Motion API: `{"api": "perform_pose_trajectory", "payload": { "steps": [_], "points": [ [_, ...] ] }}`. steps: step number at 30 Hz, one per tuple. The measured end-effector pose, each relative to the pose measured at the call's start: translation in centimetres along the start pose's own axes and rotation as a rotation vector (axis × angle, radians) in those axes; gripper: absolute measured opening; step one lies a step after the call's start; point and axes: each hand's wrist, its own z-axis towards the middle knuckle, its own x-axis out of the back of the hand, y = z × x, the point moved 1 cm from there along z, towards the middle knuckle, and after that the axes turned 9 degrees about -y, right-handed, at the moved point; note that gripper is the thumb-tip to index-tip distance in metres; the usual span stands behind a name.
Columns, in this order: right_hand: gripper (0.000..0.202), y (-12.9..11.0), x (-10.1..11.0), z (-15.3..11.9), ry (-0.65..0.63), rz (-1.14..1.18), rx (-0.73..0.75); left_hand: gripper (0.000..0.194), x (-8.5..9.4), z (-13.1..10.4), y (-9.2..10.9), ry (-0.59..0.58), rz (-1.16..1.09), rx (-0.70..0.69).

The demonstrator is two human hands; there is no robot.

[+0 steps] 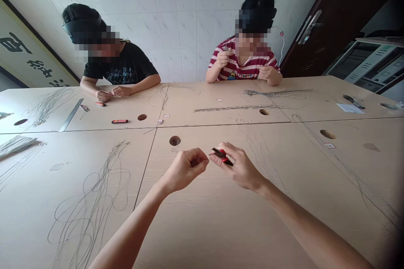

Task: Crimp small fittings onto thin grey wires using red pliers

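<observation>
Above the middle of the wooden table (195, 227), my left hand (187, 169) is closed with fingertips pinched together; whatever they hold is too small to make out. Close to its right, my right hand (241, 168) is wrapped round small pliers with red and black handles (224, 157), their dark end pointing up and left. The two hands nearly meet but a narrow gap shows between them. A loose bundle of thin grey cords (105, 176) with small metal ends lies left of my left hand. More thin cords (263, 155) lie behind and right of my right hand.
Across the table sit a person in black (126, 67) and a person in a striped shirt (235, 61). Cord bundles (233, 108), a ruler (71, 114), a red marker (120, 121), a dark-handled tool (353, 101) and a plastic bag (17, 145) lie about. Round holes (174, 140) pierce the tabletop.
</observation>
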Motion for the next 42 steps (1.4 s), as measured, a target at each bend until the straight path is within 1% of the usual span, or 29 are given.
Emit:
{"api": "perform_pose_trajectory", "payload": {
  "steps": [3, 5, 9, 15, 18, 20, 22, 24, 27, 29, 30, 31, 33, 34, 35, 36, 37, 38, 39, 40, 42],
  "points": [
    [0.026, 0.1, 0.1, -0.4, -0.016, 0.182, -0.184, 0.012, 0.0, 0.0, 0.0, 0.004, -0.002, 0.012],
    [0.029, 0.1, 0.2, -0.6, -0.067, 0.261, -0.251, 0.013, 0.0, -0.1, 0.0, 0.002, -0.004, 0.017],
    [0.030, 0.2, 0.2, -0.5, -0.133, 0.370, -0.277, 0.015, -0.1, -0.1, 0.2, -0.013, -0.004, 0.018],
    [0.029, 0.7, -0.1, -0.5, -0.163, 0.447, -0.312, 0.017, -0.1, -0.1, 0.1, -0.011, 0.003, 0.009],
    [0.026, 0.8, -0.1, -0.5, -0.147, 0.476, -0.304, 0.017, 0.0, -0.1, 0.0, 0.024, -0.051, -0.014],
    [0.024, 0.6, 0.0, -0.5, -0.136, 0.502, -0.293, 0.019, 0.3, -0.2, -0.1, 0.094, -0.131, -0.052],
    [0.024, 0.4, 0.2, -0.5, -0.124, 0.522, -0.287, 0.020, 1.0, -0.5, -0.4, 0.187, -0.215, -0.080],
    [0.024, 0.2, 0.5, -0.5, -0.107, 0.525, -0.290, 0.020, 2.0, -1.1, -0.9, 0.260, -0.295, -0.072],
    [0.023, 0.2, 0.9, -0.6, -0.069, 0.525, -0.302, 0.020, 4.0, -2.4, -2.1, 0.281, -0.388, -0.015],
    [0.022, 0.6, 1.2, -0.8, -0.033, 0.530, -0.310, 0.022, 5.6, -3.3, -2.9, 0.277, -0.374, 0.060],
    [0.022, 0.8, 1.3, -0.8, -0.015, 0.530, -0.315, 0.024, 6.4, -3.8, -3.2, 0.288, -0.332, 0.120],
    [0.021, 1.1, 1.4, -0.9, 0.002, 0.527, -0.320, 0.028, 7.1, -4.2, -3.4, 0.323, -0.258, 0.188],
    [0.022, 1.5, 1.5, -1.0, 0.026, 0.521, -0.327, 0.033, 8.2, -4.8, -3.5, 0.459, -0.031, 0.327],
    [0.022, 1.6, 1.6, -1.0, 0.032, 0.515, -0.329, 0.033, 8.5, -5.0, -3.3, 0.541, 0.093, 0.373],
    [0.022, 1.6, 1.6, -1.0, 0.034, 0.508, -0.328, 0.031, 8.5, -5.1, -3.0, 0.611, 0.198, 0.383],
    [0.023, 1.5, 1.6, -1.0, 0.034, 0.502, -0.325, 0.028, 8.2, -5.0, -2.5, 0.655, 0.272, 0.345],
    [0.023, 1.4, 1.6, -1.0, 0.031, 0.496, -0.320, 0.024, 7.6, -4.8, -1.9, 0.660, 0.310, 0.267],
    [0.023, 1.2, 1.5, -1.0, 0.028, 0.491, -0.315, 0.021, 6.8, -4.5, -1.2, 0.628, 0.319, 0.149],
    [0.023, 0.9, 1.4, -1.0, 0.025, 0.487, -0.309, 0.018, 5.8, -4.1, -0.4, 0.557, 0.316, 0.014],
    [0.023, 0.6, 1.4, -1.0, 0.022, 0.484, -0.301, 0.016, 4.7, -3.6, 0.3, 0.458, 0.318, -0.100],
    [0.023, 0.1, 1.3, -1.0, 0.011, 0.476, -0.287, 0.018, 2.6, -2.7, 1.4, 0.267, 0.313, -0.249]
  ]
}}
